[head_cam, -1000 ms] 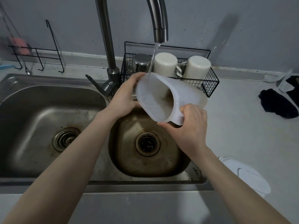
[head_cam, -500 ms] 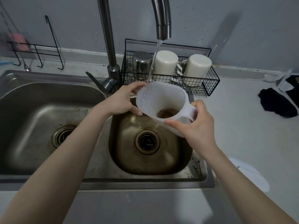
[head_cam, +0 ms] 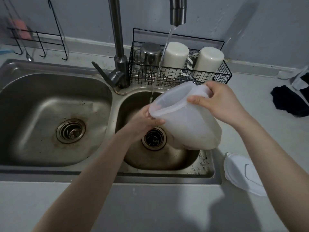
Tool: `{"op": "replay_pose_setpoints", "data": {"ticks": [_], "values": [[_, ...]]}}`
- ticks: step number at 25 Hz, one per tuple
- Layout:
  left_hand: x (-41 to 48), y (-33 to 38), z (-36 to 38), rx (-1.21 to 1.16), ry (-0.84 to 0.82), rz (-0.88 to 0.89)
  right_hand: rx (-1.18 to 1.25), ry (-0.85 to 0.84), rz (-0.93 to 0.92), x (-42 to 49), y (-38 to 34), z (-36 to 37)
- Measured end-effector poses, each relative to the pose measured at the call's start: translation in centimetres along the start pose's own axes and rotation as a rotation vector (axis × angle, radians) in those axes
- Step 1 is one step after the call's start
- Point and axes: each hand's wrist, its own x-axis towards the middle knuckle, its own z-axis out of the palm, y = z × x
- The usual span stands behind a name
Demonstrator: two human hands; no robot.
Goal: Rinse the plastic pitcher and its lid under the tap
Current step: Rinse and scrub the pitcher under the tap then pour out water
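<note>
The translucent plastic pitcher (head_cam: 189,121) hangs tilted over the small right sink bowl (head_cam: 160,156), its mouth turned away and to the left, its base toward me. My right hand (head_cam: 217,104) grips its handle at the upper right. My left hand (head_cam: 143,121) holds the rim at the spout side, thumb on the outside wall. Water runs from the tap (head_cam: 178,10) in a thin stream down to the rim beside my left hand. The white lid (head_cam: 242,173) lies flat on the counter right of the sink, partly behind my right forearm.
A black wire basket (head_cam: 180,77) behind the bowl holds a steel cup and two upturned white mugs. The large left sink bowl (head_cam: 55,114) has its own drain. The tap lever (head_cam: 102,72) points left. Dark cloth (head_cam: 287,101) lies at the far right; a wire rack (head_cam: 40,42) stands back left.
The pitcher has swung from mouth-toward-me to mouth-away, base toward me, and dropped lower into the right bowl. My right hand rose to the upper right; my left hand went down with the rim.
</note>
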Motion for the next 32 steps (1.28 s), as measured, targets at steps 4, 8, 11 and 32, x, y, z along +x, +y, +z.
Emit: {"op": "replay_pose_setpoints", "data": {"ticks": [4,8,11,32], "values": [[-0.3,-3.8,2.0,-0.32,0.028,-0.038,-0.183,-0.192,-0.088,2.0,-0.9,-0.5],[-0.2,-6.1,4.0,-0.588,0.118,-0.121,-0.349,-0.349,-0.145,3.8,-1.8,-0.3],[-0.3,-6.5,4.9,-0.662,0.138,-0.16,-0.488,-0.459,-0.164,5.2,-2.4,0.4],[-0.4,-7.9,8.2,-0.944,0.157,-0.215,-0.872,-0.737,-0.092,8.0,-5.8,2.3]]}}
